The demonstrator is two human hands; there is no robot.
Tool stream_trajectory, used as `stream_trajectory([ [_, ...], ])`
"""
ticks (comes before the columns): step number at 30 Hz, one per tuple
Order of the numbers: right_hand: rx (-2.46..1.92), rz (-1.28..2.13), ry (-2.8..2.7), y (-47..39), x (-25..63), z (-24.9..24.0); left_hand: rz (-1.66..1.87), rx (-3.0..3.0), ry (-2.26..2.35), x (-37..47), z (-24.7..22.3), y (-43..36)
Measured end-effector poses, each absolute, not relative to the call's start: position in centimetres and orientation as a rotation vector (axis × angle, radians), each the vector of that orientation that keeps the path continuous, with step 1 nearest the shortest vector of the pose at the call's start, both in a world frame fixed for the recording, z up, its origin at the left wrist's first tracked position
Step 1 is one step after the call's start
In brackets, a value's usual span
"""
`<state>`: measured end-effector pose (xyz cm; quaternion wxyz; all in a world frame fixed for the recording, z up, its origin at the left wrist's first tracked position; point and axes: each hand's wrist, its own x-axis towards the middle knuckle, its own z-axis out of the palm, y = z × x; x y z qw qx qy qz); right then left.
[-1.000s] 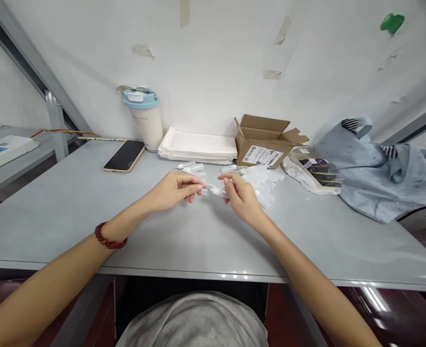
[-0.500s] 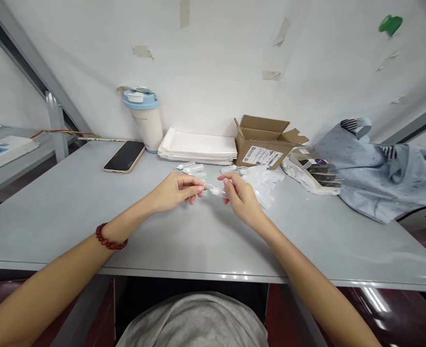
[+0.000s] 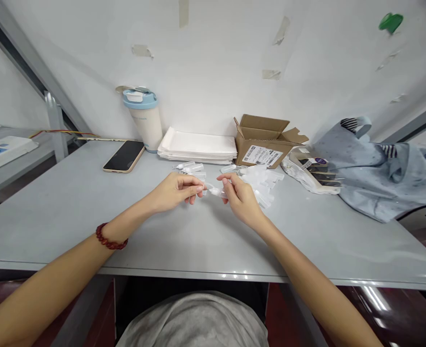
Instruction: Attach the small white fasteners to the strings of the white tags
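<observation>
My right hand (image 3: 240,196) pinches a small clear bottle with a white tip (image 3: 217,192), which points left toward the other hand. My left hand (image 3: 179,191) is closed, thumb against fingertips, on something thin by the bottle's tip; it is too small to make out. Behind the left hand lie several clear bottles with white tips (image 3: 194,167) on the grey table. A pile of clear and white plastic pieces (image 3: 259,179) lies just beyond and right of my right hand.
At the back stand a blue-lidded cup (image 3: 145,120), a stack of white envelopes (image 3: 200,146) and an open cardboard box (image 3: 261,144). A phone (image 3: 125,156) lies left. On the right are a plastic packet (image 3: 319,172) and blue cloth (image 3: 372,173).
</observation>
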<state>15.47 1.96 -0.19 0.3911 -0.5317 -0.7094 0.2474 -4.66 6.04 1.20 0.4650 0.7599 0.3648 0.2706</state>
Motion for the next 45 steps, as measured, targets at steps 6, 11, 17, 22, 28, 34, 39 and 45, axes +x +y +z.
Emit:
stream_trajectory([
  [6, -1.347, 0.622, -1.786, 1.9, 15.5, -0.2, 0.657, 1.863, 0.895, -4.6, 1.5, 5.9],
  [11, -1.341, 0.602, -1.807, 1.9, 15.4, -0.1, 0.657, 1.871, 0.913, -4.5, 1.5, 5.8],
  [17, -1.366, 0.56, -1.826, 1.9, 15.4, -0.2, 0.655, 1.878, 0.891, -4.7, 0.9, 6.1],
  [22, -1.424, 0.429, -1.881, 1.9, 15.3, -0.7, 0.656, 1.852, 0.909, -4.4, 0.3, 6.0],
  [28, -1.46, 0.356, -1.882, 2.1, 15.0, -1.6, 0.707, 1.794, 0.967, -3.9, -0.2, 5.5],
  [34, -1.46, 0.34, -1.857, 1.9, 14.6, -2.1, 0.705, 1.82, 0.981, -3.5, -0.7, 5.0],
  [39, -1.464, 0.339, -1.83, 1.9, 14.5, -2.3, 0.697, 1.8, 0.99, -3.2, -1.4, 4.7],
  [45, -1.447, 0.389, -1.786, 1.9, 14.6, -2.0, 0.715, 1.804, 0.953, -3.3, -0.6, 4.7],
])
